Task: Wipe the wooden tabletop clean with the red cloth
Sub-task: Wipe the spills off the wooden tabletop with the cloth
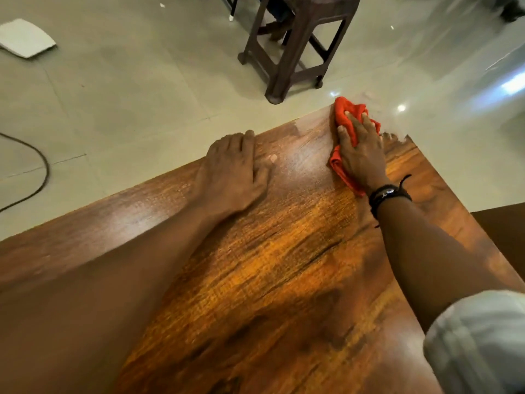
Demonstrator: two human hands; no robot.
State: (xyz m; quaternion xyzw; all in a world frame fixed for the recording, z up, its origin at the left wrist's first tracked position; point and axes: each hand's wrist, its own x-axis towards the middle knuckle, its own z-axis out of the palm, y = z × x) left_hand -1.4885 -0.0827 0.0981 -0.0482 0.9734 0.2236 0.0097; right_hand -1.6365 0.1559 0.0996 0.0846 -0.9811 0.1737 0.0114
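Note:
The wooden tabletop (284, 265) fills the lower part of the head view, glossy with dark grain. My right hand (359, 150) presses flat on the bunched red cloth (348, 115) at the table's far corner, fingers spread over it; black bands circle that wrist. The cloth sticks out past my fingertips and beside my palm. My left hand (234, 170) rests palm down on the wood by the far edge, fingers reaching the rim, holding nothing.
Beyond the far edge lies a pale tiled floor (127, 95). A dark wooden stool (295, 49) stands a little past the corner. A black cable (42, 172) curves on the floor at left, with a white flat object (24, 38) farther back.

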